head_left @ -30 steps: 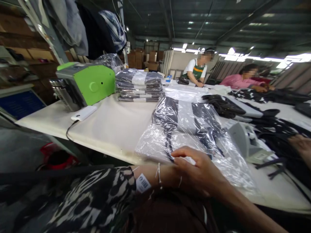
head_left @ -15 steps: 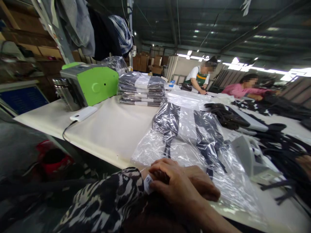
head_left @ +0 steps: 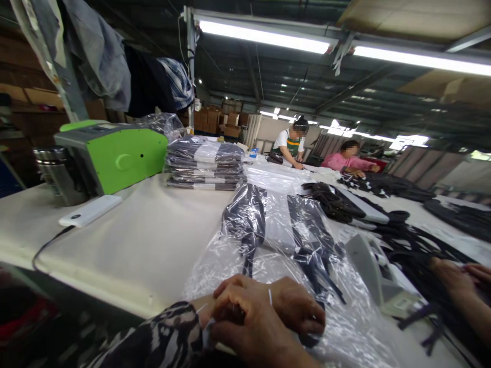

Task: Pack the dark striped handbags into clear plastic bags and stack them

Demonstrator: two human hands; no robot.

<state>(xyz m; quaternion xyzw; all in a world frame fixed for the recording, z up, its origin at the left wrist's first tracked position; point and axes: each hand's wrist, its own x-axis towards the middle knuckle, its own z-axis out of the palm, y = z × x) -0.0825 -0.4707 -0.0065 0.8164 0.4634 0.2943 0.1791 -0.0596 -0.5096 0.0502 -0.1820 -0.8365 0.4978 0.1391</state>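
Note:
My left hand (head_left: 301,306) lies at the near edge of a clear plastic bag (head_left: 276,245) holding dark strapped garments, its fingers curled down onto the plastic. My right hand (head_left: 241,319) crosses over it. Its fingers are pinched at my left wrist, where a bit of white label (head_left: 206,335) shows beside the patterned sleeve (head_left: 153,342). The bag lies flat on the cream table (head_left: 153,240).
A green machine (head_left: 111,156), a steel cup (head_left: 57,174) and a white corded device (head_left: 90,210) stand at the left. Behind them is a stack of bagged garments (head_left: 205,163). Dark straps (head_left: 414,240) and a grey tool (head_left: 368,266) lie at the right, by another person's hand (head_left: 456,276). Two people work at the far end.
My right hand has come across from the bag's edge onto my left wrist and closed there. The view has tilted upward, showing more ceiling.

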